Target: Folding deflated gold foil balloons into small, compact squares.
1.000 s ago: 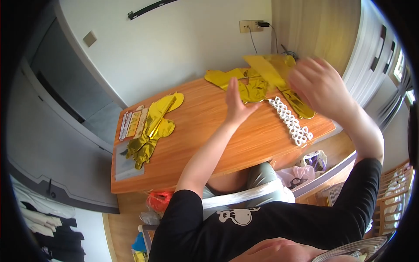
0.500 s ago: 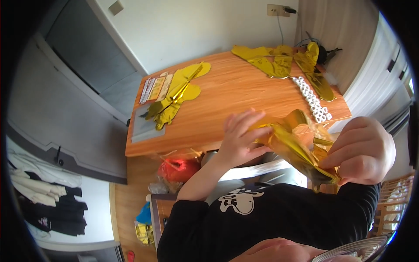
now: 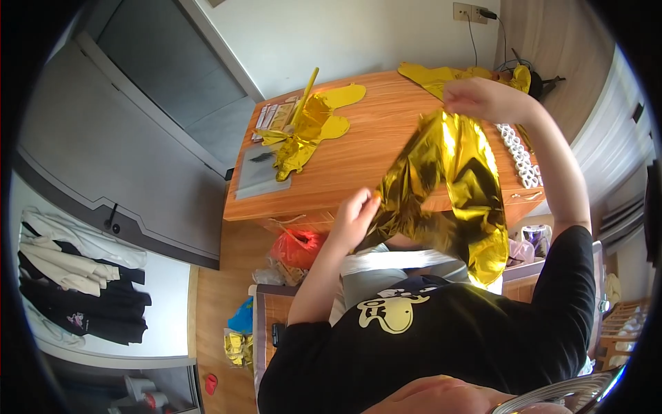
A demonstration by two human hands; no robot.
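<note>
Head view: left hand (image 3: 356, 219) and right hand (image 3: 479, 101) pinch crinkled, mirror-shiny gold foil (image 3: 477, 162), limp and arch-shaped, hanging at the near side of the table (image 3: 389, 121); small white rings (image 3: 518, 157) line its right end

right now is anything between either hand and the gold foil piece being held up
Nothing visible: the left hand holds the gold foil piece directly at its left side, the right hand at its top. The crumpled foil left on the table lies apart.
</note>
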